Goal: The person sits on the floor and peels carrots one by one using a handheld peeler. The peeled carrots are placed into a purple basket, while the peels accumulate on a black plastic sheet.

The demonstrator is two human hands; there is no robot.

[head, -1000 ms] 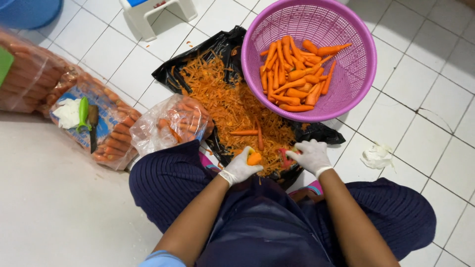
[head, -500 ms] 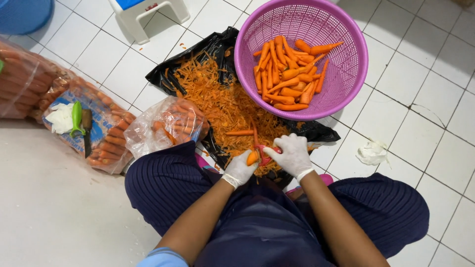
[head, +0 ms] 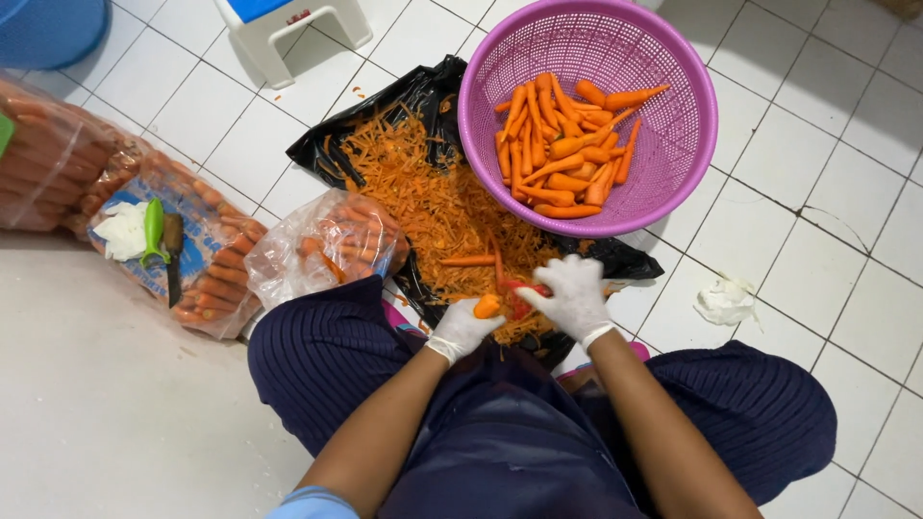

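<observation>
- Left hand (head: pixel 463 328), in a white disposable glove: closed around the stub end of a short orange carrot (head: pixel 487 307), held just above the lap.
- Right hand (head: pixel 574 295), also white-gloved: closed on a red-handled peeler (head: pixel 521 286), its head resting against the carrot.
- The carrot, by its look: stiff, light, probably slick where peeled; best gripped at the thick end, leaving the length free.
- Heap of orange carrot peelings (head: pixel 433 202): spread over a crumpled black plastic sheet (head: pixel 404 101) on the white tiled floor (head: pixel 788 163).
- Round purple perforated plastic basket (head: pixel 673 163): beyond the hands, holding peeled carrots.
- Clear plastic bag of unpeeled carrots (head: pixel 332 245): opened, just beside the left knee.
- Larger clear bag with a blue printed panel (head: pixel 207 264): farther left, carrying a green-handled tool (head: pixel 153 231).
- White plastic stool with blue seat (head: pixel 288 24): top edge.
- Crumpled white scrap (head: pixel 726 301): on the floor, right.
</observation>
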